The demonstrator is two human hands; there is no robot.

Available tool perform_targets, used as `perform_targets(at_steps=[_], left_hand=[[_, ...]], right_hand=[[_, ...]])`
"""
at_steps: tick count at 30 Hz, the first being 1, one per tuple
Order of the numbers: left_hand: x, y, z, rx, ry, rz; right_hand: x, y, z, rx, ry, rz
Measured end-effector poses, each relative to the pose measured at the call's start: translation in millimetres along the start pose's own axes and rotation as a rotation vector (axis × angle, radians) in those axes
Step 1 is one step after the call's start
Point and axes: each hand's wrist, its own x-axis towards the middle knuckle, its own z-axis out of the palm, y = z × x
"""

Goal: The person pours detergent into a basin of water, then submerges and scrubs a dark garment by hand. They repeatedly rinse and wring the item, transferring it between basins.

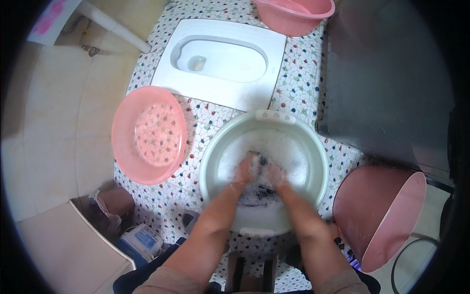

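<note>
A large pale green plastic basin (320,172) with white handles stands on the floor in front of me, holding sudsy water. Dark wet cloth (259,194) lies in the foam between my wrists, partly hidden by suds. My left hand (246,167) is in the water on the left of a small dark piece of the cloth, and my right hand (275,172) is on the right of it. Both hands are blurred by foam and splashing, so their grip on the cloth cannot be made out.
A translucent pink basin (123,136) stands to the left. Beyond is a white squat toilet (216,90); another pink basin (290,24) is at the top. On the right are a dark panel (382,84) and a tilted reddish bin (371,205). A blue-and-white container (145,239) stands lower left.
</note>
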Motion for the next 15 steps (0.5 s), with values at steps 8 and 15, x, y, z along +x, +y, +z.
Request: perform_targets(at_steps=[8, 15], left_hand=[[1, 101, -68, 0.166, -0.014, -0.027], [-99, 65, -44, -0.002, 0.520, 0.096]], right_hand=[[24, 24, -75, 1.476, 0.195, 0.085], [-71, -50, -125, 0.341, 0.273, -0.069]])
